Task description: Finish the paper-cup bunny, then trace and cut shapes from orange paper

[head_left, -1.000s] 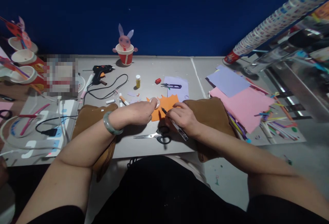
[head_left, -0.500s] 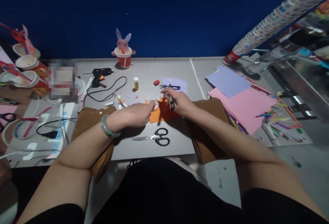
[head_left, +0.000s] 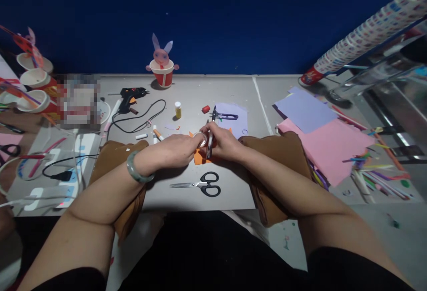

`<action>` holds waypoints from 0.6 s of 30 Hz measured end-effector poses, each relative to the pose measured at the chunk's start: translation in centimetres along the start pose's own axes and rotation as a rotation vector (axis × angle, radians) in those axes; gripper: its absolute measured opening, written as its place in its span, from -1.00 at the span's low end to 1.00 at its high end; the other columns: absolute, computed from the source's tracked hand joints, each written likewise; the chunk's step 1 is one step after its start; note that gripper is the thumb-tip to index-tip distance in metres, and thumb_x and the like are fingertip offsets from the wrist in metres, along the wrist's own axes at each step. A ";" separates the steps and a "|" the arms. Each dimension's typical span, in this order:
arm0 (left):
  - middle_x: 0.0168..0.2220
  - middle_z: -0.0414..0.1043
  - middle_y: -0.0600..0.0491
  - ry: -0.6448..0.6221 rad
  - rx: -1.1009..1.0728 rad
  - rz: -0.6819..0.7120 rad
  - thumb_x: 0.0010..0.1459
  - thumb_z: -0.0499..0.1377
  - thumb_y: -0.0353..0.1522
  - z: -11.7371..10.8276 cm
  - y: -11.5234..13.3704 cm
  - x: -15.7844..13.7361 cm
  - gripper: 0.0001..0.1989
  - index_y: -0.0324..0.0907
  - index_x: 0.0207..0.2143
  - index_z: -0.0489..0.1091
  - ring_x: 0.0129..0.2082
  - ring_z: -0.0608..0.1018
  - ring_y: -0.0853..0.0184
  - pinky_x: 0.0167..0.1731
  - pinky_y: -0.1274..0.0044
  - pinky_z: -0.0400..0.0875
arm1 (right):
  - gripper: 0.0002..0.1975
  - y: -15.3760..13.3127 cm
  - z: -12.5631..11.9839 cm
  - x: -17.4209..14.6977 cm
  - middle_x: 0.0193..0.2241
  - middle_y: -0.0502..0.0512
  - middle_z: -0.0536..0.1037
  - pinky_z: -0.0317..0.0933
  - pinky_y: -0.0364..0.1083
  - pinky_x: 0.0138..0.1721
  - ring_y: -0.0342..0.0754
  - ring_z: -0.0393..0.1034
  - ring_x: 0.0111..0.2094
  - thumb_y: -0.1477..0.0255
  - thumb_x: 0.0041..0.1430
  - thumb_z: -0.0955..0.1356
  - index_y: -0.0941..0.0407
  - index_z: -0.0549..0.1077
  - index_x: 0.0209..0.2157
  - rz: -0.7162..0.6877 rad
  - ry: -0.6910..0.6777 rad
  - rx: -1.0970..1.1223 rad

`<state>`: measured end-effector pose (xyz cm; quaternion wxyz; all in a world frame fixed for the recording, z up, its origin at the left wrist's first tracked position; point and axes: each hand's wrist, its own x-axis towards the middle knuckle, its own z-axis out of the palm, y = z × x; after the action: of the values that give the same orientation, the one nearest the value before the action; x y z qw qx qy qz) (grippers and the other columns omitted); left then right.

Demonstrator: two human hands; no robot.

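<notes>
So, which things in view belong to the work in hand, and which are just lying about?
Seemingly in use:
pen, in the right hand
small white disc, in the left hand
orange paper, partly under the hands

Lying about, untouched:
scissors
glue gun
pink paper
rabbit-faced cup

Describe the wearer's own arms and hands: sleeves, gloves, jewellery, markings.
Left hand and right hand: both ungloved. A smooth, rounded grey-green bangle circles the left wrist; nothing visible on the right. Black short sleeves, left sleeve and right sleeve, leave the forearms bare. No cables or clear markings on either arm. Rings: can't tell, fingers partly hidden.
</notes>
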<state>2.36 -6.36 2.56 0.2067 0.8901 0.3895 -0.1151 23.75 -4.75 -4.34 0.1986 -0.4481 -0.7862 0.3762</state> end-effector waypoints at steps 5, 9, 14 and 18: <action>-0.26 0.62 -0.14 0.065 0.032 0.012 0.34 -0.04 -0.45 -0.2 0.4 0.2 -0.69 -0.24 0.07 0.33 -0.32 0.64 0.10 -0.36 0.38 0.33 | -0.68 0.3 0.2 0.0 -0.34 0.01 0.53 0.18 -0.06 -0.29 0.00 0.39 -0.33 0.27 0.13 0.46 0.01 0.29 -0.17 -0.017 0.016 -0.025; -0.29 0.61 -0.06 0.285 -0.062 -0.031 0.31 0.05 -0.42 0.0 0.2 0.6 -0.78 -0.19 -0.04 0.39 -0.36 0.61 0.17 -0.36 0.41 0.32 | -0.65 0.4 0.2 -0.1 -0.41 -0.06 0.47 0.17 -0.06 -0.32 -0.03 0.35 -0.38 0.25 0.11 0.47 -0.01 0.26 -0.20 0.024 0.026 0.069; -0.42 0.51 0.13 0.663 -0.335 -0.048 0.18 0.13 -0.47 0.5 -1.0 1.0 -0.82 -0.14 -0.16 0.41 -0.54 0.46 0.39 -0.44 0.50 0.27 | -0.52 1.2 0.1 0.4 -0.28 -0.02 0.48 0.29 -0.03 -0.34 -0.06 0.35 -0.37 0.15 0.03 0.54 -0.03 0.25 -0.18 0.107 0.218 0.415; -0.51 0.40 0.20 0.842 -0.448 -0.044 0.13 0.17 -0.47 0.7 -1.5 1.2 -0.85 -0.13 -0.23 0.41 -0.58 0.41 0.44 -0.46 0.53 0.29 | -0.43 2.1 -0.2 1.2 -0.15 0.00 0.49 0.35 -0.02 -0.35 -0.11 0.38 -0.40 0.03 0.02 0.54 -0.05 0.17 -0.21 0.134 0.405 0.652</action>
<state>2.04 -5.03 1.12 0.2152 0.7845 0.4734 0.3377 24.43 -3.01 -5.82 0.4568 -0.4773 -0.5393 0.5222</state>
